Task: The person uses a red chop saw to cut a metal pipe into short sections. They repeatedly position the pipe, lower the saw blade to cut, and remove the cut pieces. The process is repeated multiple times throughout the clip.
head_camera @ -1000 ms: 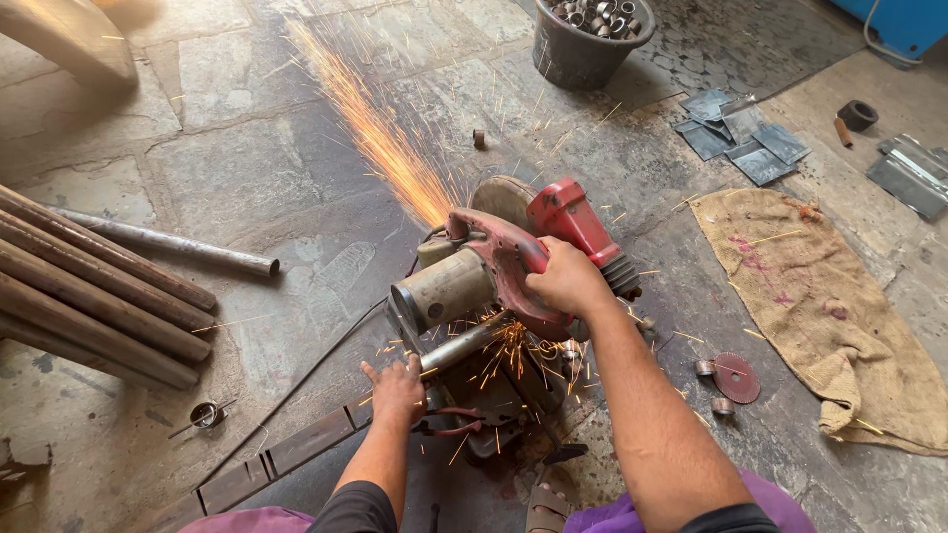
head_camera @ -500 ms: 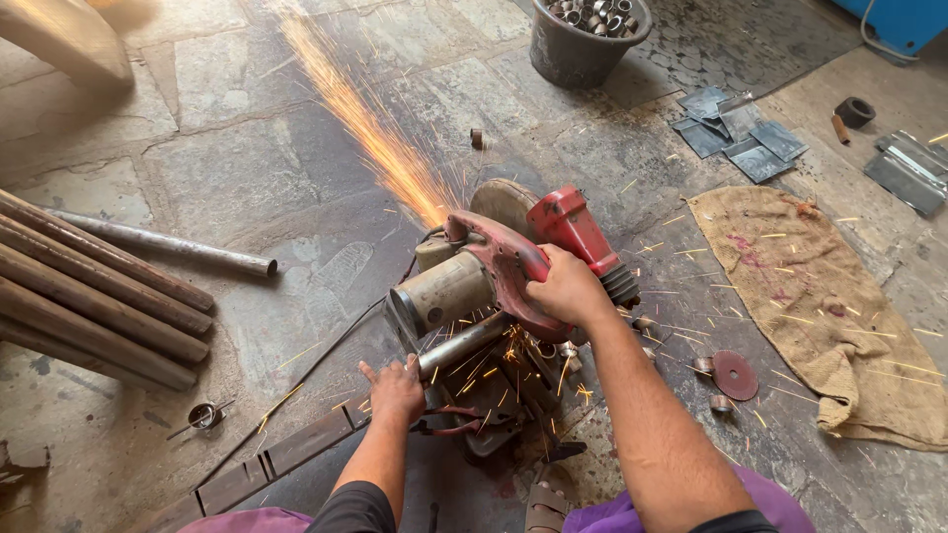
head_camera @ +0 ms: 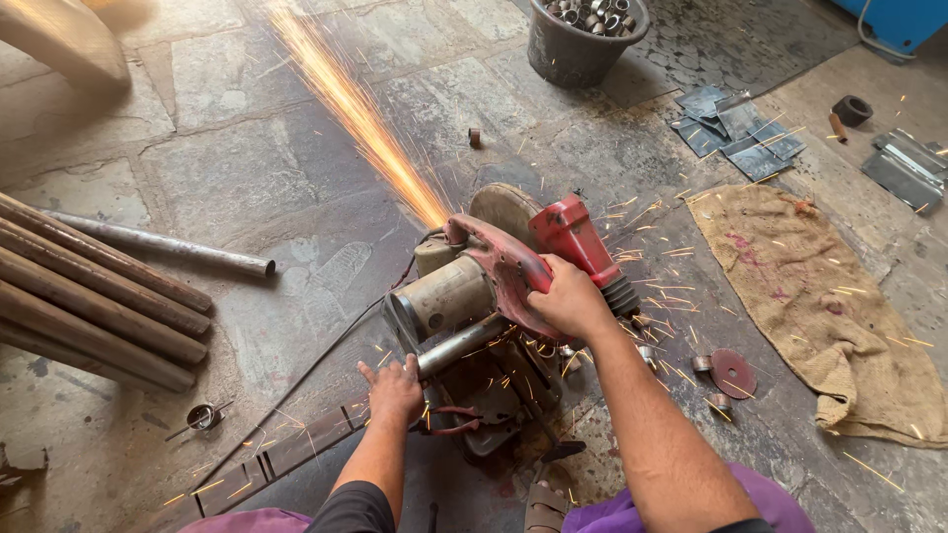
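The right hand [head_camera: 568,296] stays clamped on the saw [head_camera: 513,271] handle, pressing down as over the last second. The left hand [head_camera: 393,387] now lies closed on the pipe [head_camera: 456,345] in the vise. Sparks [head_camera: 355,109] keep streaming; cutting continues.

The saw [head_camera: 513,271] under the right hand [head_camera: 568,301] is red and dusty grey. Orange sparks [head_camera: 355,109] fly past it. A brown sack [head_camera: 820,306] lies right of that hand, rusty pipes [head_camera: 89,306] left of the left hand [head_camera: 393,387].

Chop saw [head_camera: 513,276]: worn red painted metal; pipe [head_camera: 459,345]: dull steel; sack [head_camera: 820,306]: coarse burlap; floor [head_camera: 247,188]: rough stone.
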